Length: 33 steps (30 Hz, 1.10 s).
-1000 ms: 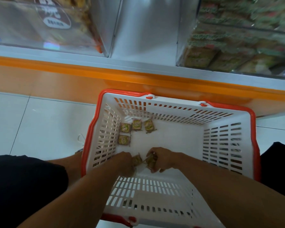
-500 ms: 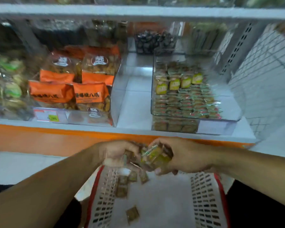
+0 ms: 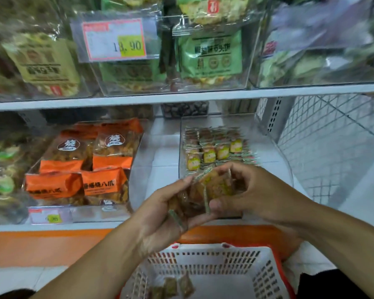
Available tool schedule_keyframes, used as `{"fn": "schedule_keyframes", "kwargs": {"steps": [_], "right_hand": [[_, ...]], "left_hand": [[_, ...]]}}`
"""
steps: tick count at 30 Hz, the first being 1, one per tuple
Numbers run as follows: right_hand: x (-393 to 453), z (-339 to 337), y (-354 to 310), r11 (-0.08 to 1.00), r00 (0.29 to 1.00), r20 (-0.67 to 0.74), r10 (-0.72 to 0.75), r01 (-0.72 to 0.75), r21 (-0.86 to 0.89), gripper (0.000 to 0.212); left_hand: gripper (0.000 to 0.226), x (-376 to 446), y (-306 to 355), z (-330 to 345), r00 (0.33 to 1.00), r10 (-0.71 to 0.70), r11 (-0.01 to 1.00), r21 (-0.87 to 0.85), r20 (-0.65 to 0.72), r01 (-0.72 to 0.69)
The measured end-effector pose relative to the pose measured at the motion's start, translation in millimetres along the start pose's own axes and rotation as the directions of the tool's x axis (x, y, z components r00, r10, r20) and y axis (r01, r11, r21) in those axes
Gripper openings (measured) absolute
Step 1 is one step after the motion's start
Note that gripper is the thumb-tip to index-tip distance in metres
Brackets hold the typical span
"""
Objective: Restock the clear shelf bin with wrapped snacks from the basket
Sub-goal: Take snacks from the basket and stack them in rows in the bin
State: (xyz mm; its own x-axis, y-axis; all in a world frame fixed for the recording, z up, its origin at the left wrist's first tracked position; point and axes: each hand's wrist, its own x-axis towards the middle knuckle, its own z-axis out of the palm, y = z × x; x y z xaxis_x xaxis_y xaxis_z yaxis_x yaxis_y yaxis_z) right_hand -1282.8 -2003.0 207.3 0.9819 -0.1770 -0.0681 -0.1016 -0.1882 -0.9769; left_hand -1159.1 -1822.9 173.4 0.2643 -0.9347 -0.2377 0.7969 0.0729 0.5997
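The clear shelf bin (image 3: 272,147) sits on the lower shelf (image 3: 160,147), open-topped, with bare shelf between it and the bin of orange bags (image 3: 61,182) to its left and a wire grid panel (image 3: 333,147) close on its right. A price tag (image 3: 115,39) on the upper bin reads 13.90. Both hands hover just in front of the bin's near wall, above the basket (image 3: 266,268). The left hand (image 3: 160,214) and right hand (image 3: 253,190) curl their fingers (image 3: 231,169) around a bunch of wrapped snacks (image 3: 203,190) held between them. More snacks lie in the basket and in rows in the bin.
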Motion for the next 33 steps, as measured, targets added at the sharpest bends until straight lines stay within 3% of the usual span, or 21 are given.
{"fn": "schedule_keyframes", "kwargs": {"steps": [5, 11, 20, 23, 25, 27, 30, 33], "right_hand": [[5, -12, -2, 0.999, 0.999, 0.037, 0.016, -0.018, 0.043, 0.047], [6, -24, -3, 0.978, 0.989, 0.121, 0.087, -0.108, 0.179, 0.045], [6, -46, -19, 0.992, 0.998, -0.062, -0.030, 0.038, 0.121, 0.047], [7, -31, -14, 0.890, 0.993, 0.036, 0.110, -0.115, 0.441, 0.050], [8, -12, -7, 0.796, 0.977, 0.077, 0.201, -0.209, 0.568, 0.039], [8, 4, 0, 0.781, 0.963, 0.065, 0.263, -0.252, 0.572, 0.031], [8, 12, 4, 0.787, 0.951, 0.113, 0.288, -0.302, 0.538, 0.039], [8, 11, 4, 0.766, 0.947, 0.205, 0.246, -0.319, 0.558, 0.039]], "left_hand": [[0.053, 11, 3, 3, 0.999, 0.032, 0.999, -0.035, 0.031, -0.031], [0.044, 16, 5, 4, 0.996, 0.076, 0.996, -0.057, 0.038, -0.073], [0.039, 10, 10, 7, 0.994, 0.107, 0.990, -0.094, -0.006, -0.107], [0.050, 11, 7, 8, 0.989, 0.146, 0.982, -0.117, -0.040, -0.149], [0.056, 13, 4, 8, 0.981, 0.190, 0.977, -0.090, -0.043, -0.193], [0.059, 13, 3, 7, 0.972, 0.231, 0.972, -0.044, -0.035, -0.232], [0.075, 14, 4, 3, 0.965, 0.258, 0.966, 0.025, -0.053, -0.257], [0.069, 13, 4, 1, 0.952, 0.290, 0.950, 0.148, -0.102, -0.274]]}}
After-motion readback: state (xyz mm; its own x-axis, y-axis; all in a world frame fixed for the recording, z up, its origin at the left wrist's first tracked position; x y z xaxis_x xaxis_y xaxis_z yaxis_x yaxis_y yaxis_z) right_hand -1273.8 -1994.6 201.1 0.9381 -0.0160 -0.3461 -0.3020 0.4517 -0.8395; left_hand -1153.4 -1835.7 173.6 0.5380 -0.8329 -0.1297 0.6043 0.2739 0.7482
